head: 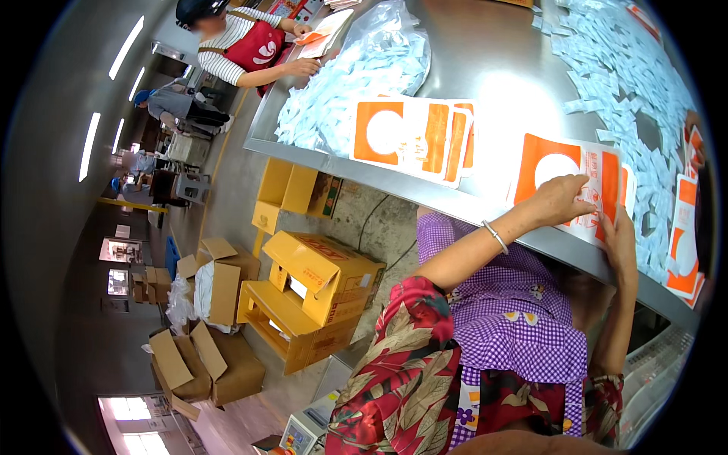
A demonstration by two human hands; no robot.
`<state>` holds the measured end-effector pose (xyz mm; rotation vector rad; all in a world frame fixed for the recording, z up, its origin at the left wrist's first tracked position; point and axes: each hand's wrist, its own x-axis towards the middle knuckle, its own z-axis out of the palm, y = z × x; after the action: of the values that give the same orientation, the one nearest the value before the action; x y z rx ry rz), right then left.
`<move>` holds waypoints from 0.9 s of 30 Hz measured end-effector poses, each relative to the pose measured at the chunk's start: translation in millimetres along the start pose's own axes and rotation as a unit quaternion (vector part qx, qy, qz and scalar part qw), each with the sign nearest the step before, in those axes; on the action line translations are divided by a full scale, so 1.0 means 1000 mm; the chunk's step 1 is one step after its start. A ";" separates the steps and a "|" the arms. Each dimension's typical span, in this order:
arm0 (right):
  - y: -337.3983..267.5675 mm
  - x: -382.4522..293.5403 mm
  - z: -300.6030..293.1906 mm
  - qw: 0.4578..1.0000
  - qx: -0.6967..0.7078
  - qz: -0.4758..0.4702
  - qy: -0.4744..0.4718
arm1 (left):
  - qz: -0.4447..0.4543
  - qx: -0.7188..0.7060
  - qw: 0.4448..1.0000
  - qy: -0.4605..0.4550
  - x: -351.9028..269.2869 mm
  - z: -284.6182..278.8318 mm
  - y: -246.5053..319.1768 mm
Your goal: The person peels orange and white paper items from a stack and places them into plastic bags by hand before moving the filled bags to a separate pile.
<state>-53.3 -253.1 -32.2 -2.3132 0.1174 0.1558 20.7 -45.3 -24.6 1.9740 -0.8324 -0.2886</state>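
Note:
An orange-and-white printed plastic pouch (550,165) with a round white area lies on top of others at the near edge of the metal table. My right hand (620,242) grips its right side, thumb on top and fingers beneath. My left hand (554,200), a bangle on its wrist, reaches across the pouch with bent thumb and fingers pinched at its printed face. What lies under those fingertips is hidden. Left of my hands rests a fanned stack of similar pouches (378,131). Beyond my right hand spreads a layer of small pale-blue sachets (620,74).
More blue sachets (318,116) spill from a clear plastic bag (378,28) at the table's left end. A co-worker (242,45) handles pouches there. Other pouches (682,233) lie far right, beside another person's hand. Yellow cartons (335,278) and brown boxes (227,364) stand on the floor.

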 end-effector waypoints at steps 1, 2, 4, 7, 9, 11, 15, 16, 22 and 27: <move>-0.023 -0.006 0.005 0.999 -0.015 -0.019 0.028 | -0.027 -0.052 0.998 0.012 0.000 -0.002 0.007; -0.049 -0.014 0.009 0.997 -0.034 -0.035 0.058 | -0.052 -0.107 0.993 0.022 -0.002 -0.004 0.020; -0.054 -0.018 0.015 0.996 -0.031 -0.047 0.075 | -0.066 -0.178 0.982 0.022 -0.002 -0.002 0.023; -0.049 -0.015 0.020 0.990 -0.013 -0.121 0.076 | 0.010 -0.189 0.978 0.084 -0.005 0.006 0.023; -0.059 -0.015 0.019 0.994 0.043 -0.089 0.056 | 0.009 -0.194 0.979 0.055 -0.006 0.006 0.020; -0.063 -0.014 0.017 0.995 0.063 -0.064 0.035 | 0.007 -0.201 0.978 0.055 -0.006 0.007 0.017; -0.061 -0.012 0.015 0.997 0.048 -0.063 0.021 | 0.003 -0.222 0.972 0.078 -0.007 0.006 0.019; -0.061 -0.012 0.015 0.996 0.052 -0.071 0.023 | 0.006 -0.224 0.971 0.081 -0.008 0.006 0.020; -0.066 -0.010 0.016 0.994 0.053 -0.090 0.022 | 0.003 -0.267 0.961 0.076 -0.008 0.005 0.019; -0.067 -0.013 0.013 0.994 0.027 -0.101 0.018 | 0.004 -0.294 0.955 0.037 -0.007 -0.004 0.018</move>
<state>-57.8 -197.7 8.8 -2.2586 -0.0929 0.0082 9.8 -44.4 -7.9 1.4119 -0.6142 -0.4019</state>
